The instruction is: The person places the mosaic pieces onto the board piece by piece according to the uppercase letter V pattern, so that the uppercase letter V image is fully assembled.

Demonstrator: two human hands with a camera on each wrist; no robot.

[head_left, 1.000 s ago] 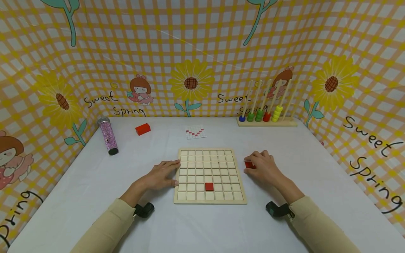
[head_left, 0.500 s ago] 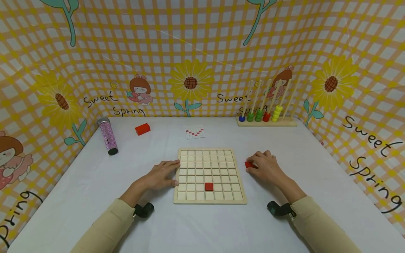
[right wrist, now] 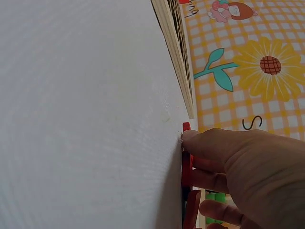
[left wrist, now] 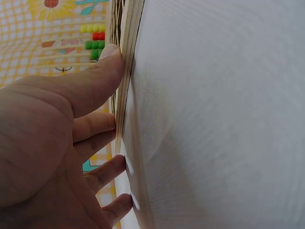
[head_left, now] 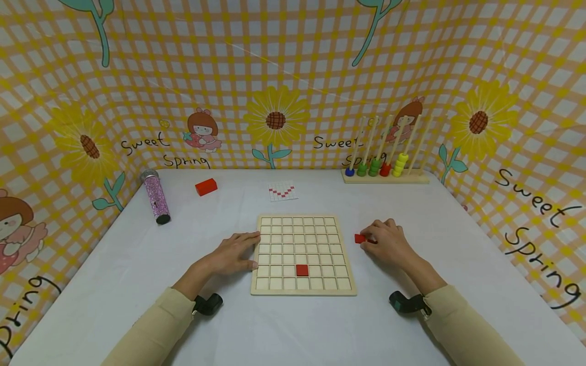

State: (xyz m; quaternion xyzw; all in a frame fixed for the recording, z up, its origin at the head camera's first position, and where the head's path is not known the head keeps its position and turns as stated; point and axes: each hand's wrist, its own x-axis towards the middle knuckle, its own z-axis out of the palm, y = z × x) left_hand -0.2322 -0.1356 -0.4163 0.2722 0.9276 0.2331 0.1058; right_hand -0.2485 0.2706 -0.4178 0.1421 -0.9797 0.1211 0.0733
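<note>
Fingers and thumb of our right hand (head_left: pixel 386 244) pinch a red tile (head_left: pixel 359 238) just off the three o'clock edge of the wooden board (head_left: pixel 304 292); our left hand (head_left: pixel 229 255), fingers extended, touches its nine o'clock edge. We judge the tile light, stiff, perhaps slick, best held by opposite edges.

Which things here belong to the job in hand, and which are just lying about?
Likely in the job: grid board; red tile in it; red tiles at the right hand; probably the pattern card.

Lying about, apparently: microphone; red block; abacus.
</note>
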